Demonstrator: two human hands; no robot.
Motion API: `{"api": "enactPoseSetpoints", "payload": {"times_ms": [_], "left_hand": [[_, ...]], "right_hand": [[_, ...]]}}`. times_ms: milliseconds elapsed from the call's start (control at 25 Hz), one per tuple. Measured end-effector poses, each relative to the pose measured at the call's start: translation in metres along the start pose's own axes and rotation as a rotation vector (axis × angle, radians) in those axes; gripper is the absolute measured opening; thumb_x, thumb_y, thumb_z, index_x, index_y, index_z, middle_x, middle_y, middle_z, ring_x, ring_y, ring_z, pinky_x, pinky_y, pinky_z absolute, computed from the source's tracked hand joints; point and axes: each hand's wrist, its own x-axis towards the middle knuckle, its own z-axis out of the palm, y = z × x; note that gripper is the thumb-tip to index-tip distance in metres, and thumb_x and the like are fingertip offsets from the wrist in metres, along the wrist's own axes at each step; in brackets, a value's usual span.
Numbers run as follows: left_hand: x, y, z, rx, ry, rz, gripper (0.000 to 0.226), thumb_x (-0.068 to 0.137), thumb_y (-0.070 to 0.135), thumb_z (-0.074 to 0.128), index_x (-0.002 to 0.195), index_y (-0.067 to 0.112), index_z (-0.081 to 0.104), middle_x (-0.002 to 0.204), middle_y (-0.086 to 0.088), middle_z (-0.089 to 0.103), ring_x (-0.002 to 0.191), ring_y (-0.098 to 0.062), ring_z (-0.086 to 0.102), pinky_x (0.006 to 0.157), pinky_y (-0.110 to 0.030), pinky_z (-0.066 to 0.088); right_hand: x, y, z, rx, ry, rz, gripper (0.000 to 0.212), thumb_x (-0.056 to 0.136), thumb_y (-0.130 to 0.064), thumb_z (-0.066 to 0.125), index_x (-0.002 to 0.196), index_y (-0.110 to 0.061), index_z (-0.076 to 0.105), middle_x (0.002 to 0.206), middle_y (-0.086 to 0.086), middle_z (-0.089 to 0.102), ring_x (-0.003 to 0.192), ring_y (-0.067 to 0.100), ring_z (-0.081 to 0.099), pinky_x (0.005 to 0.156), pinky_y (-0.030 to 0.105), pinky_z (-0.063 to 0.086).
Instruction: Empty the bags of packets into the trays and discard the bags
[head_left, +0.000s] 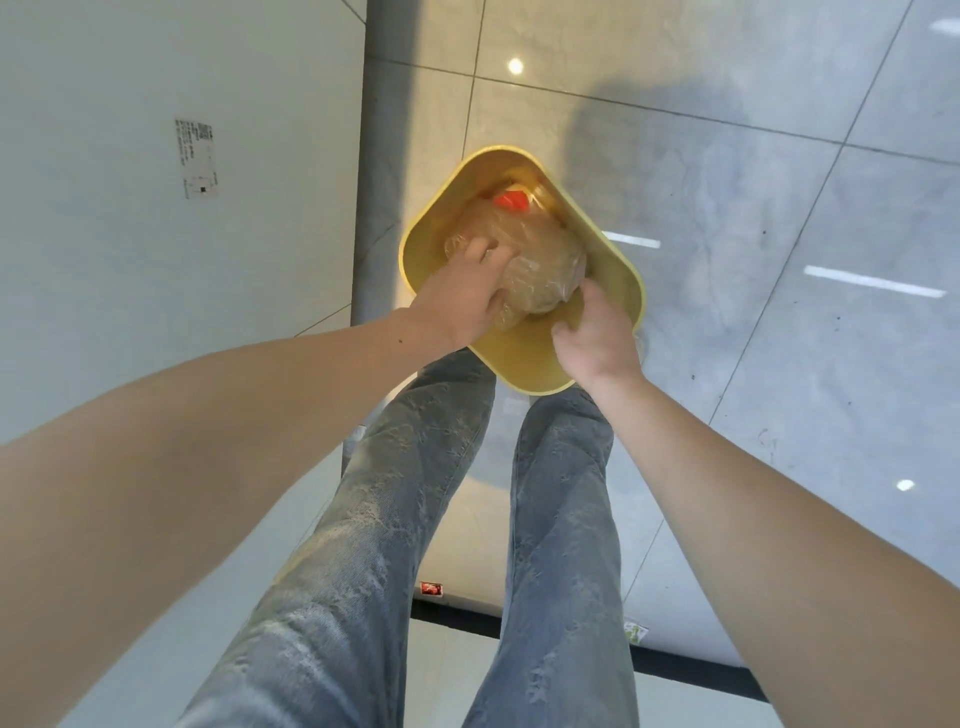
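2 hands hold the clear bag (540, 270) inside the yellow bin (519, 364): our left hand (460, 301) digs curled fingers into it, our right hand (597, 338) grips its near edge. Light, soft, slippery, we judge; grab bunched folds.

The floor (753, 218), laid in glossy grey tiles with dark joints, is reflecting ceiling lights. A yellow bin (519, 358) is standing on it, just beyond the person's legs (561, 519). A small red packet (431, 588) is lying near, between the legs, beside a black strip (457, 618). A green-and-white packet (635, 632) is lying further right along that strip.
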Motion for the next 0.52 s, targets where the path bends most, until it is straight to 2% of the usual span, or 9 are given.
{"api": "enactPoseSetpoints", "payload": {"times_ms": [200, 320, 520], "left_hand": [[-0.030, 0.018, -0.016, -0.028, 0.064, 0.012, 0.041, 0.099, 0.020, 0.047, 0.139, 0.014, 0.044, 0.138, -0.011, 0.047, 0.119, -0.030, 0.051, 0.089, -0.042, 0.052], [-0.056, 0.036, -0.032, -0.052, 0.081, -0.072, 0.040, 0.101, 0.025, 0.043, 0.140, 0.018, 0.041, 0.140, -0.010, 0.046, 0.122, -0.029, 0.049, 0.089, -0.043, 0.049], [-0.118, 0.074, -0.052, -0.155, 0.212, -0.194, 0.041, 0.102, 0.031, 0.038, 0.141, 0.018, 0.040, 0.139, -0.011, 0.047, 0.121, -0.032, 0.050, 0.092, -0.048, 0.049]], "right_hand": [[-0.035, -0.016, -0.028, -0.073, -0.030, -0.119, 0.051, 0.094, -0.018, 0.047, 0.145, -0.019, 0.037, 0.134, 0.013, 0.051, 0.120, 0.034, 0.053, 0.096, 0.045, 0.048], [-0.059, -0.023, -0.049, -0.189, -0.046, -0.200, 0.052, 0.097, -0.021, 0.047, 0.147, -0.019, 0.034, 0.145, 0.012, 0.045, 0.129, 0.034, 0.047, 0.102, 0.046, 0.045], [-0.115, -0.040, -0.078, -0.454, -0.032, -0.368, 0.049, 0.099, -0.028, 0.045, 0.147, -0.022, 0.034, 0.136, 0.013, 0.048, 0.125, 0.035, 0.050, 0.097, 0.047, 0.044]]}}
